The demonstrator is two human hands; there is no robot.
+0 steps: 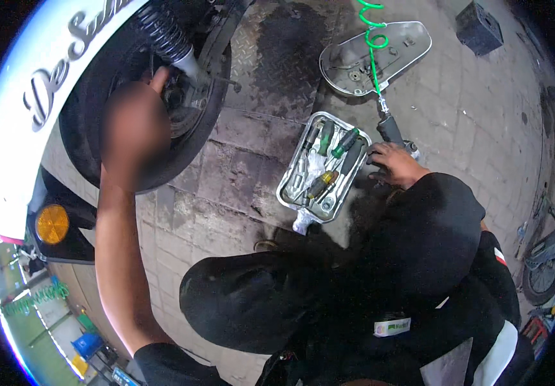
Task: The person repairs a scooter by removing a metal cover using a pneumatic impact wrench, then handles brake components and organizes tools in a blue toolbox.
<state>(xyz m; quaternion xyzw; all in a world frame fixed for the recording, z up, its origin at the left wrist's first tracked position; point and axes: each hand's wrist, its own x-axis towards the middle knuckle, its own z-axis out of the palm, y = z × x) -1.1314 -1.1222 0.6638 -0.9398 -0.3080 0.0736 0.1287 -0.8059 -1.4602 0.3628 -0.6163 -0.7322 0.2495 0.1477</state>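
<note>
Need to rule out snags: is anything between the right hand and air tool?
Nothing visible: the right hand is beside the tool, contact unclear. The tray lies left of the hand; the hose leaves the far end.

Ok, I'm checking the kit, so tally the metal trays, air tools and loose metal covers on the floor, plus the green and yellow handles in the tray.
Metal trays: 1
Air tools: 1
Loose metal covers: 1
Green handles: 2
Yellow handles: 1
Total: 6
</note>
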